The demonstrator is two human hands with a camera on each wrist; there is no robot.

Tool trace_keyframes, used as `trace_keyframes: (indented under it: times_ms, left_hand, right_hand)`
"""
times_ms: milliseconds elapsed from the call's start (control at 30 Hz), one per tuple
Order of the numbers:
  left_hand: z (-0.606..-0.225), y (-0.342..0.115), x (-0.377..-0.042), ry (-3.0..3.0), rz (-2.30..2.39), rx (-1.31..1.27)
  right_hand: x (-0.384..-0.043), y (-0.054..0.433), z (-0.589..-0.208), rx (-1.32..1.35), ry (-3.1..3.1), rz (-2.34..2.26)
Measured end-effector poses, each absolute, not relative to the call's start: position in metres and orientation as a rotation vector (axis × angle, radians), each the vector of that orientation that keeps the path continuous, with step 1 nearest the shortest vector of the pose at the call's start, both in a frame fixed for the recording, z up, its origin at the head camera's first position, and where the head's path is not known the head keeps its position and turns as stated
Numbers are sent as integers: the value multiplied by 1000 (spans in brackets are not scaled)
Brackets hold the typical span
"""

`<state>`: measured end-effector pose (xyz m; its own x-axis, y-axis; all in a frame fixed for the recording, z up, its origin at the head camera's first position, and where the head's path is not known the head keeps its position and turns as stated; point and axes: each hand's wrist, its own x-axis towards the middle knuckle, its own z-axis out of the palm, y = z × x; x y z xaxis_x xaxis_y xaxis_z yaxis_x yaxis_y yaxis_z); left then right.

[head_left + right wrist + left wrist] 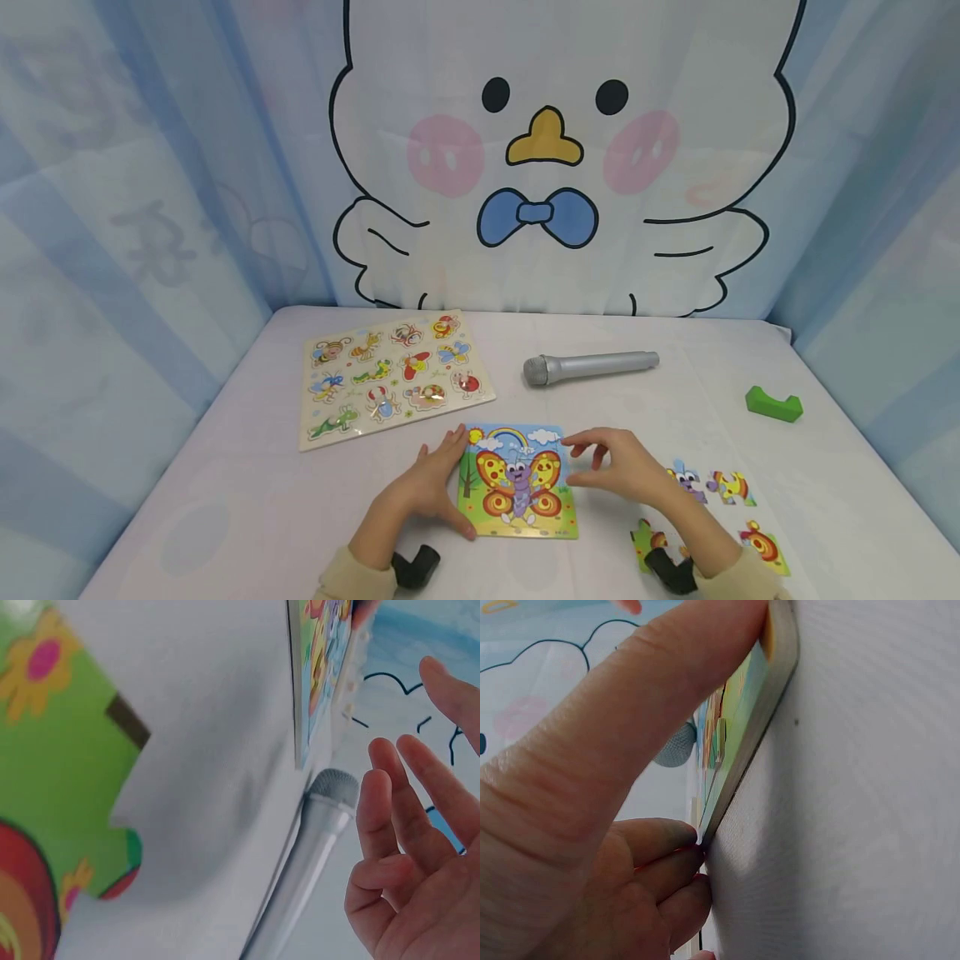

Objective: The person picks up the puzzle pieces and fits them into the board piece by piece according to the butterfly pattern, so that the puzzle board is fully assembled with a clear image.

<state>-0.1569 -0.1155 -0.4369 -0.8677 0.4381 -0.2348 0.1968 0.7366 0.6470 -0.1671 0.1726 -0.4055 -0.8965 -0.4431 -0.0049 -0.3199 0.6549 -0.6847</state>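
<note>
A square butterfly puzzle board (pixel 519 483) lies on the white table in front of me. My left hand (pixel 429 487) holds its left edge, thumb at the near corner and fingers at the far corner. The thumb (pixel 652 682) overlaps the board's corner in the left wrist view, where one piece edge (pixel 721 741) stands slightly proud of the surface. Beside the right edge hovers my right hand (pixel 618 467), thumb and fingers spread. The right wrist view shows that hand (pixel 420 847) apart from the board (pixel 302 690), with nothing between its fingers.
Loose jigsaw pieces (pixel 763 546) lie to the right, some partly hidden by my right forearm. Behind the board are an insect puzzle board (pixel 393 387) on the left and a grey toy microphone (pixel 600 365). A green curved block (pixel 774 406) sits at the right.
</note>
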Motion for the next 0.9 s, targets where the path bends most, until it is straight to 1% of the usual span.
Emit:
trace_keyframes:
  times_ms: [333,667,900]
  left_hand:
    - [-436,-115,-156,2566,902,476]
    - [-437,-115,-156,2565,895,477]
    - [-437,-115,-156,2565,883,485]
  right_hand:
    - [-159,213,-401,-494,2738,-1025]
    - [-149,249,-399,-510,2762,-1036]
    - [-142,274,-403,-405,2780,-987]
